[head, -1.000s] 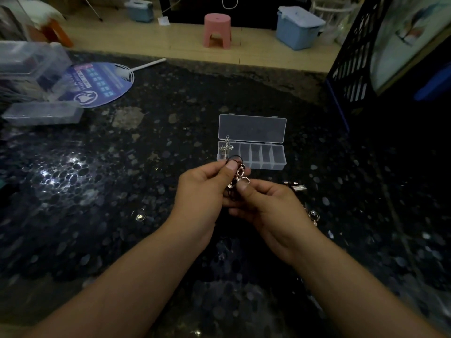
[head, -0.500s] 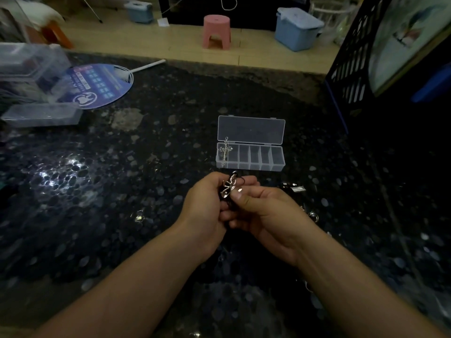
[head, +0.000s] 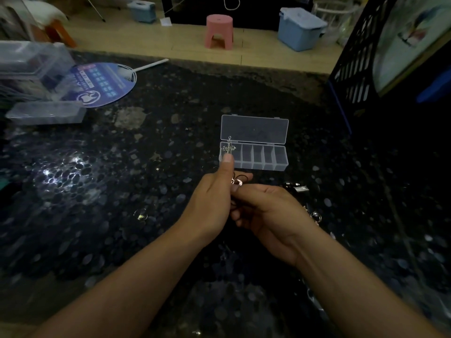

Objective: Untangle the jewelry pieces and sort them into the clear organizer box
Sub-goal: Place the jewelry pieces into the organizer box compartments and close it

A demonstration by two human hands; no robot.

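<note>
Silver tangle (head: 238,182) pinched by both my left hand (head: 214,198) and right hand (head: 266,211); left thumb has just lifted toward the organizer box (head: 268,157), separation ongoing.

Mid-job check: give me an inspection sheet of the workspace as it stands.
Surface: dark speckled table, glare at left.
Job's things: clear organizer box, lid open; cross pendant in leftmost compartment; tangled jewelry between the hands; loose pieces at right.
Clutter: hand fan, closed clear boxes at far left.
Grips: left hand and right hand pinch the tangle.
Cables: white cord on far wall.
Surroundings: pink stool, blue bin, black crate.
</note>
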